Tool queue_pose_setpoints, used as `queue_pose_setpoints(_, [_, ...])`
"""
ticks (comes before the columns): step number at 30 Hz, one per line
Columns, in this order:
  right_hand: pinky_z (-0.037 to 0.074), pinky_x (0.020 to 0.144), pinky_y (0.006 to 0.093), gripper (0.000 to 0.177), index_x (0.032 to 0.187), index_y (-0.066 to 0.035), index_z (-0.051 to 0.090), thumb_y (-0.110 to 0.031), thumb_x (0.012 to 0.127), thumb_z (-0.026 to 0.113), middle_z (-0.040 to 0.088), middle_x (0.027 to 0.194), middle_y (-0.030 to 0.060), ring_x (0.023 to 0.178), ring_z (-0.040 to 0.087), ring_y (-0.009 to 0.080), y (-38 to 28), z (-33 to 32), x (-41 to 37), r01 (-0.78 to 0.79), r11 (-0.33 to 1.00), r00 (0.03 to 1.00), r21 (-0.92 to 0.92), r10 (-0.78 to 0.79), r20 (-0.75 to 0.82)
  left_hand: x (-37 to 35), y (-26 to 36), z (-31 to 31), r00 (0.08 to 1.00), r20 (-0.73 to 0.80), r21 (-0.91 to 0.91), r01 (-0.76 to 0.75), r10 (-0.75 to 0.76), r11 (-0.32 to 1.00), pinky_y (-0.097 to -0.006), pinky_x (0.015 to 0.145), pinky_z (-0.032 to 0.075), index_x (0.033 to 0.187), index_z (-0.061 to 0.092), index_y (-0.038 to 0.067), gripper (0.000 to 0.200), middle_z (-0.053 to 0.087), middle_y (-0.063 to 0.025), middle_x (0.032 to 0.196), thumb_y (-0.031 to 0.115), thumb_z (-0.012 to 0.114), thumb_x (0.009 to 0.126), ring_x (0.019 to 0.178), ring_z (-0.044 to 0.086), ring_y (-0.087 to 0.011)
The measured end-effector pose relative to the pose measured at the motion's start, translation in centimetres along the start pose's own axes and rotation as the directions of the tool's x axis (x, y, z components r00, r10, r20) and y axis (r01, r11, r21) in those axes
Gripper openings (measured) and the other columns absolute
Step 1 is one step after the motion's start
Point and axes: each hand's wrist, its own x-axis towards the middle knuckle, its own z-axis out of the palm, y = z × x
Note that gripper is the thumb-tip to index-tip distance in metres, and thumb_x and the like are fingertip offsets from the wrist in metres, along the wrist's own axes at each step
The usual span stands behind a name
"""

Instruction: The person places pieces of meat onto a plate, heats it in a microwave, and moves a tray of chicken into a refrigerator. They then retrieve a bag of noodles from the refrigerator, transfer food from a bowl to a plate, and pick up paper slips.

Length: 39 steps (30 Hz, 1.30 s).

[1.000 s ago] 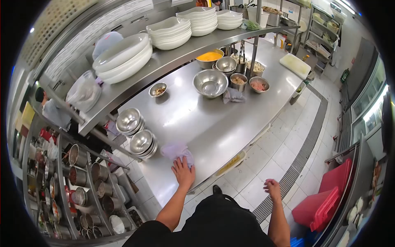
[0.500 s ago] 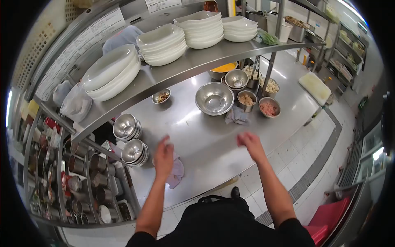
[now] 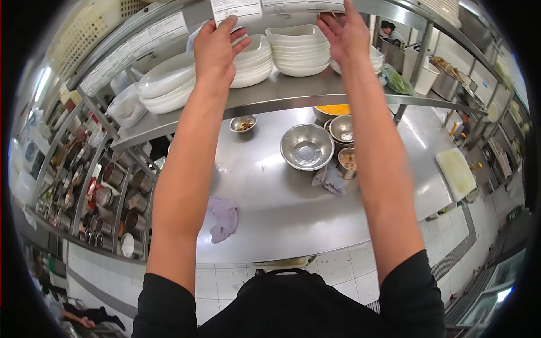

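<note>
Both my arms reach up over the steel shelf, to paper slips hanging at the top of the view. My left hand [image 3: 217, 52] has its fingers apart, the tips right at the lower edge of a printed paper slip [image 3: 236, 10]. My right hand [image 3: 346, 35] is also open, with fingers spread by the right end of a second paper slip [image 3: 304, 5]. Stacked white dishes [image 3: 297, 53] stand on the shelf between my hands. Another stack of white dishes [image 3: 252, 67] is partly behind my left hand.
On the steel table [image 3: 270, 225] below are a large metal bowl [image 3: 307, 146], a small bowl of food [image 3: 243, 124] and a lilac cloth [image 3: 224, 218]. A white cutting board [image 3: 455, 173] lies at the right. Pots fill the rack [image 3: 115, 208] at left.
Both my hands have risen from above the table to the hanging paper slips over the shelf. The camera view has shifted, and my left arm now covers the stacked metal bowls.
</note>
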Motion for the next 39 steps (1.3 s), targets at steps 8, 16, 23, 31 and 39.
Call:
queue_pose_setpoints(8, [0.051,0.070,0.0312,0.025,0.108,-0.002,0.057,-0.019,0.090,0.061,0.055,0.099,0.0109,0.084,0.056,0.0192,-0.4,1.6,1.9,-0.369,0.908,0.924,-0.200,0.382,0.026,1.4,-0.1,0.6,0.982,-0.098,0.099,-0.153,0.162,0.983,-0.0249,0.054,0.053,0.092,0.063,-0.002,0.018,0.065,-0.0083,0.080,0.014,0.065,0.085,0.062,0.063,-0.0159])
queue_pose_setpoints(16, [0.048,0.052,0.0254,0.023,0.103,-0.002,0.058,-0.009,0.083,0.068,0.059,0.085,0.0079,0.063,0.055,0.0155,4.6,7.9,-3.4,-0.417,0.870,0.889,-0.263,0.451,0.082,0.3,1.3,-0.1,0.964,-0.053,0.325,-0.231,0.262,0.917,-0.0284,0.051,0.051,0.088,0.064,-0.004,0.018,0.066,-0.0062,0.078,0.011,0.066,0.079,0.059,0.060,-0.0129])
queue_pose_setpoints(23, [0.046,0.050,0.0241,0.018,0.096,-0.002,0.061,-0.014,0.084,0.069,0.059,0.079,0.0044,0.057,0.051,0.0121,10.6,14.4,-8.0,-0.461,0.874,0.864,-0.154,0.482,0.150,-1.0,9.5,-23.1,0.774,-0.489,0.286,-0.294,0.403,0.912,-0.0272,0.075,0.048,0.106,0.061,0.000,0.024,0.066,-0.0079,0.100,0.011,0.065,0.085,0.084,0.063,-0.0149])
queue_pose_setpoints(31, [0.048,0.067,0.0315,0.030,0.107,-0.007,0.059,-0.016,0.082,0.072,0.062,0.093,0.0044,0.073,0.057,0.0188,21.1,25.7,-13.7,-0.451,0.820,0.870,-0.352,0.491,0.031,4.7,13.8,-29.1,0.802,-0.456,0.097,-0.385,0.385,0.918,-0.0378,0.065,0.056,0.116,0.044,0.004,0.042,0.062,-0.0110,0.102,0.002,0.066,0.080,0.085,0.064,-0.0240])
queue_pose_setpoints(39, [0.050,0.081,0.0381,0.034,0.114,-0.005,0.058,-0.013,0.083,0.069,0.064,0.108,0.0065,0.094,0.063,0.0206,26.0,26.6,-17.3,-0.493,0.812,0.758,-0.311,0.577,0.304,1.6,11.4,-29.3,0.989,-0.093,0.476,-0.059,0.117,0.877,-0.0397,0.072,0.049,0.097,0.063,-0.005,0.028,0.068,-0.0184,0.090,0.014,0.058,0.077,0.086,0.066,-0.0268])
